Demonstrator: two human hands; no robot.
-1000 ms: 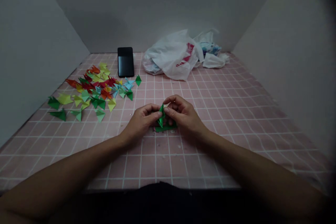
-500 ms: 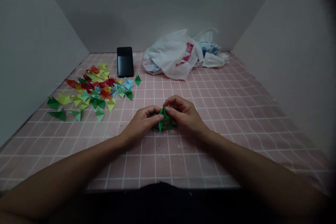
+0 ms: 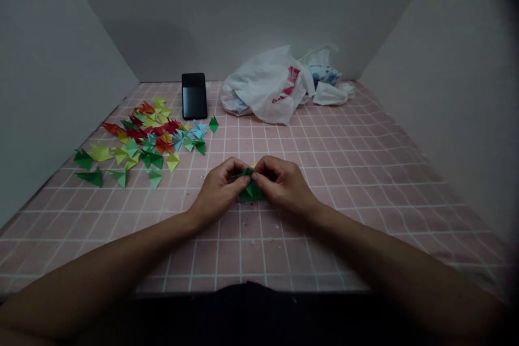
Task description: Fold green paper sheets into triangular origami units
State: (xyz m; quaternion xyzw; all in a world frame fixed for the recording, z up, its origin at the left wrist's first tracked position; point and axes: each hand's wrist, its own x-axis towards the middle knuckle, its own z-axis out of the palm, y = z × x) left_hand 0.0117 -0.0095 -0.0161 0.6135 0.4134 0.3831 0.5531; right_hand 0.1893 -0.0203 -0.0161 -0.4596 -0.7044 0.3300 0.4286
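Between my two hands is a small piece of folded green paper [image 3: 249,189], held just above the table in the middle of the view. My left hand [image 3: 224,184] pinches its left side between thumb and fingers. From the other side my right hand [image 3: 283,183] grips it, the thumb and forefinger closed near its top. More green paper lies under the hands, partly hidden by them. A bit of yellow shows behind the fingertips, too small to name.
Many folded paper pieces [image 3: 152,159] in green, yellow, red, orange and blue are spread at the left. A black phone [image 3: 194,96] lies behind them. White plastic bags [image 3: 265,84] rest by the back wall. A pink checked cloth [image 3: 344,173] covers the table.
My right hand has come down slightly and closer to my left. The green paper, upright and pointed before, now sits lower between the fingertips.
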